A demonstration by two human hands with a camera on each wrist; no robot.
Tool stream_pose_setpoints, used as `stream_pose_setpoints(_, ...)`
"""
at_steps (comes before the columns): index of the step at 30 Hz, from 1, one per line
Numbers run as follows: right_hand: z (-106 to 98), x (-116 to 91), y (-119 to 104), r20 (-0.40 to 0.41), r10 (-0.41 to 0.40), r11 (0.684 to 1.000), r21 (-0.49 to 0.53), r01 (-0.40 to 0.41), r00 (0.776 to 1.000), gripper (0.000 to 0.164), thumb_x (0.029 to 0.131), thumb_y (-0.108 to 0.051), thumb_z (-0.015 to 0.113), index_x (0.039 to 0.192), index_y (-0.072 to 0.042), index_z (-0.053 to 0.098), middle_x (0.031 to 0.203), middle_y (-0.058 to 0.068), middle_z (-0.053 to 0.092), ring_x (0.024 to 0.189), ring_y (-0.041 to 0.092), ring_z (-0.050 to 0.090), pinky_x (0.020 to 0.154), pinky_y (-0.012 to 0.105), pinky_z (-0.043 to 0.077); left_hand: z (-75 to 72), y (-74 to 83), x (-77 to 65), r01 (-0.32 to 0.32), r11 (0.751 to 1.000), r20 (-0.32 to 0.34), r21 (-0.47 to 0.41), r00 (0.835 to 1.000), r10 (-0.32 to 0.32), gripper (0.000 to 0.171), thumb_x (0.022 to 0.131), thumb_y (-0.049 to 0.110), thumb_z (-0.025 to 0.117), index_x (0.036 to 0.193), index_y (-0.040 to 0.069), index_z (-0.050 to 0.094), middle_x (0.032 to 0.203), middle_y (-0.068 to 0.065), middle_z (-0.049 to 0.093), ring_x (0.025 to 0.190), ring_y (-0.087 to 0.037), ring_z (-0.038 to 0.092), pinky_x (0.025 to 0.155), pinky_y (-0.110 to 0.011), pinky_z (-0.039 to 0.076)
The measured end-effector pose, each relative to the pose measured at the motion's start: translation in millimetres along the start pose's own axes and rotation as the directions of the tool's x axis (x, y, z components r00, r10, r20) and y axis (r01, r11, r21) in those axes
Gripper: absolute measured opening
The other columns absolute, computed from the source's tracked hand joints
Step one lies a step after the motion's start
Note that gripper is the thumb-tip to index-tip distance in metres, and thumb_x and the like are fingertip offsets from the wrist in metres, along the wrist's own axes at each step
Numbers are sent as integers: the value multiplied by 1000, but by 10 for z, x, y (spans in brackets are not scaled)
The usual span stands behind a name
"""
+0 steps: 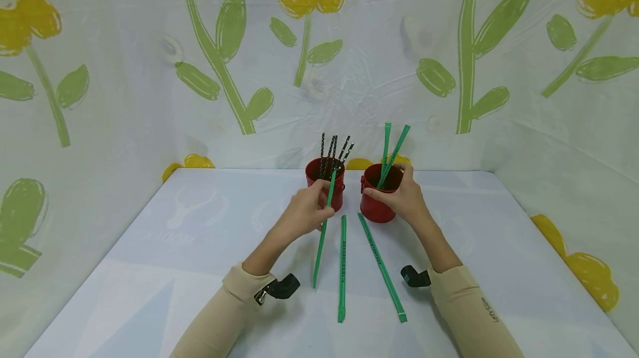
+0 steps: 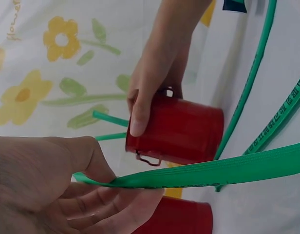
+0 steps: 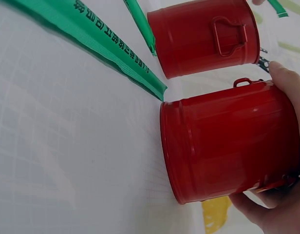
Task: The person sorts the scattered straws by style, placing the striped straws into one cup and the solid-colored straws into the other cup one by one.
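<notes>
My left hand (image 1: 304, 212) pinches a long green wrapped straw (image 1: 322, 241) between thumb and fingers. The straw slants down toward me, its upper end overlapping the left red bucket (image 1: 338, 198) in the head view. Black straws with white dots (image 1: 333, 150) stand in that bucket. My right hand (image 1: 411, 198) grips the right red bucket (image 1: 378, 212) near its rim, thumb in front, other fingers round the far side. Two green wrapped straws (image 1: 386, 147) lean inside it. In the right wrist view this bucket (image 3: 233, 146) stands upright on the table, partly covered by the hand.
Two more green wrapped straws lie on the white table (image 1: 199, 236) before the buckets: a straight one (image 1: 343, 269) and a slanted one (image 1: 381, 269). A flower-printed curtain (image 1: 369, 69) rises behind the table's far edge. Black wrist cameras (image 1: 283, 286) stick out from both sleeves.
</notes>
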State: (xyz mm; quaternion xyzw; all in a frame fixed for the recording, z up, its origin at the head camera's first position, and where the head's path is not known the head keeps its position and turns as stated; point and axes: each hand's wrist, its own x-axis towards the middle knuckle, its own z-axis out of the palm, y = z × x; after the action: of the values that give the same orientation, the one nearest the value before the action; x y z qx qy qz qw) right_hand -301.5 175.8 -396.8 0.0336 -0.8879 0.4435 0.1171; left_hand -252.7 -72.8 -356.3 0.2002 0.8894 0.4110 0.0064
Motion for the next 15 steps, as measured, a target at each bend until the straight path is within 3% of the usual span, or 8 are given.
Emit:
stream_pose_setpoints(6,0,0,-11,2,7,1000,2,-7,1000,105,59,-65,70,136,-19,17,133,10,43,121,30,42,81,48,52,-29,37,2,-37,999,-95,16,995,39,48,80,11,60,125,12,44,83,-2,59,65,-14,57,50,-20,51)
stream_pose_setpoints(15,4,-1,-21,3,20,1000,-5,-20,1000,105,59,-66,70,136,-18,17,133,11,43,122,30,42,81,48,52,-66,71,21,-113,993,-229,45,966,120,43,79,7,55,120,16,46,79,0,59,67,-12,55,56,-21,49)
